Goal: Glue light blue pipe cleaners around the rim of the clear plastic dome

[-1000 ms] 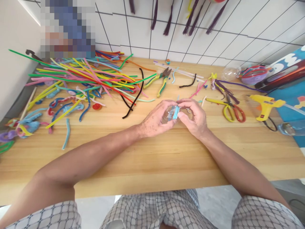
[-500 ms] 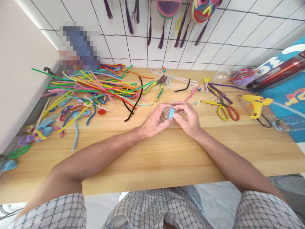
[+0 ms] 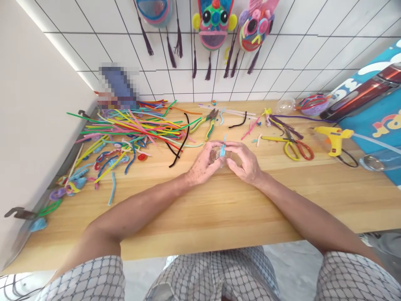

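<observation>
Near the middle of the table, my left hand [image 3: 203,166] curls its fingers and thumb around a clear plastic ball [image 3: 214,156]. My right hand [image 3: 246,164] grips the same ball from the other side, fingertips on top and thumb lower down. A light-blue pipe cleaner [image 3: 222,150] runs over the ball between the two hands, and its end sticks up past the fingertips. Both hands cover much of the ball, so how far the strip goes round it is hidden.
A heap of coloured pipe cleaners [image 3: 138,127] lies at the left. Pliers [image 3: 209,124] rest beyond my hands. To the right are scissors [image 3: 294,148], a yellow glue gun [image 3: 333,139] and another clear ball [image 3: 285,106]. Decorated masks [image 3: 214,31] hang on the tiled wall.
The view has tilted up, showing more of the hanging masks. My right thumb has come away from the blue strip and moved lower, and more of the strip's end shows above the fingers.
</observation>
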A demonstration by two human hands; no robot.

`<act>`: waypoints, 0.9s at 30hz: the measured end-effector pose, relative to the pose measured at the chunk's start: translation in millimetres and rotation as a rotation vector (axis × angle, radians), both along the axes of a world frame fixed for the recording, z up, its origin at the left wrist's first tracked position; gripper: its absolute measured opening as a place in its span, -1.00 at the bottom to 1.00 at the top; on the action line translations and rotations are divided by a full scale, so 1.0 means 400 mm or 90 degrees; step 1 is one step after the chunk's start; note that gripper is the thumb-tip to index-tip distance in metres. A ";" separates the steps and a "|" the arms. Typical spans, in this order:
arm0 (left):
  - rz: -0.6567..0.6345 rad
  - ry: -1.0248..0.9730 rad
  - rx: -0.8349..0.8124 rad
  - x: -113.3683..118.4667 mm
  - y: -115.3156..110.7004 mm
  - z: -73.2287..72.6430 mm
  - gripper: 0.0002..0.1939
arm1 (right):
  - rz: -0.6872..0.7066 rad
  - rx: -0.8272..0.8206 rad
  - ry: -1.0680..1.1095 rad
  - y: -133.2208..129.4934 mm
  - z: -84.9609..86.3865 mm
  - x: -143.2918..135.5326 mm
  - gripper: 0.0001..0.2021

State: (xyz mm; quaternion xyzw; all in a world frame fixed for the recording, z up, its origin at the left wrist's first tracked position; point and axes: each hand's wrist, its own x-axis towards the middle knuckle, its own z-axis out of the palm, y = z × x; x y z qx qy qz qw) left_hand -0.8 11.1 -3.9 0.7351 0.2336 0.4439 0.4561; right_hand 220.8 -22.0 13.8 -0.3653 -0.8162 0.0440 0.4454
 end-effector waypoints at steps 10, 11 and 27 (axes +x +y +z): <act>0.005 0.002 -0.037 -0.004 0.000 0.002 -0.54 | -0.009 0.019 -0.033 0.002 -0.010 -0.008 -0.44; 0.006 0.002 -0.038 -0.004 -0.001 0.004 -0.54 | -0.010 0.021 -0.033 0.003 -0.011 -0.009 -0.42; -0.010 -0.042 -0.112 0.001 0.003 -0.005 -0.50 | -0.030 0.011 -0.041 0.013 -0.015 -0.015 -0.45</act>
